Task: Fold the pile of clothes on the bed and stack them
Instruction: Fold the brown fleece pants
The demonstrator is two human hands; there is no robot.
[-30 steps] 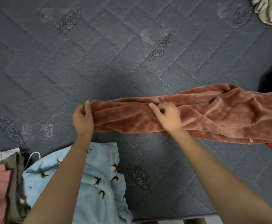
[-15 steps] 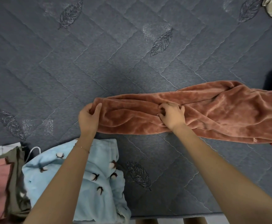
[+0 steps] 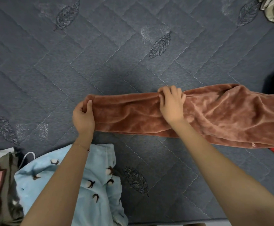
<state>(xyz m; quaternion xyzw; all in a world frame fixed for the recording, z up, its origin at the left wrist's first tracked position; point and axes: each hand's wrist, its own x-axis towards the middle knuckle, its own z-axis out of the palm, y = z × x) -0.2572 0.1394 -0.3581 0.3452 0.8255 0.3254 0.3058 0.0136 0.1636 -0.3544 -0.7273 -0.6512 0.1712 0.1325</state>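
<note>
Head view: 2 hands straightening a rust-brown plush garment on the bed.

The left hand [image 3: 83, 117] pinches the left end of the rust-brown plush garment [image 3: 214, 115], thumb on top. The right hand [image 3: 172, 104] has shifted from the garment's middle, where it sat a moment ago, up to the far edge, fingers curled closed over it; that suggests she is evening out the long edge before folding. The garment lies across the grey quilted bedspread [image 3: 100, 54], its right end running out of view. Far of it the bed is bare, good room for folding. Near left, a light-blue printed fleece [image 3: 100, 168] lies beside an olive and pink pile [image 3: 4, 185].
</note>
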